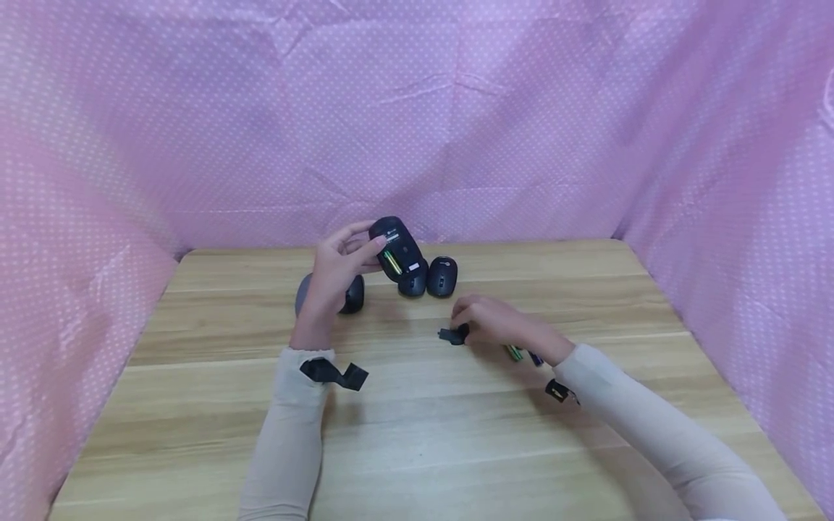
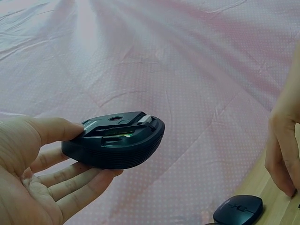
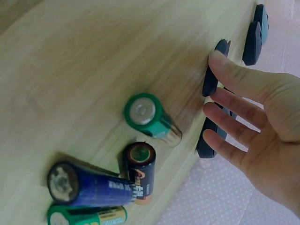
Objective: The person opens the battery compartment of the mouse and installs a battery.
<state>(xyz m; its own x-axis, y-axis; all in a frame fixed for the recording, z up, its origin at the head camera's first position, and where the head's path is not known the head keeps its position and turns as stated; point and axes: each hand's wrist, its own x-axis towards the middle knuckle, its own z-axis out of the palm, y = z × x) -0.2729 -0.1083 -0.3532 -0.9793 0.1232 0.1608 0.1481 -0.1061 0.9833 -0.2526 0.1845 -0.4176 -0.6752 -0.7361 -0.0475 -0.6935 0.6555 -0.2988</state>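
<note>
My left hand [image 1: 335,268] holds a black computer mouse [image 1: 408,255] in the air, underside showing. Its battery compartment is uncovered, with a green-and-gold battery [image 1: 392,262] lying in it. In the left wrist view the thumb presses on the underside of the mouse [image 2: 117,157] and the fingers support it from below. My right hand [image 1: 491,318] is low over the table, pinching a small black battery cover [image 1: 449,336] between thumb and forefinger. In the right wrist view the thumb lies on that cover [image 3: 212,77], while the other fingers are spread loosely.
Two black mice, one on the left [image 1: 413,284] and one on the right [image 1: 443,277], stand at the table's back. A dark mouse [image 1: 355,295] and a grey one [image 1: 302,293] sit behind my left wrist. Loose batteries, including a blue one [image 3: 93,187], lie under my right forearm.
</note>
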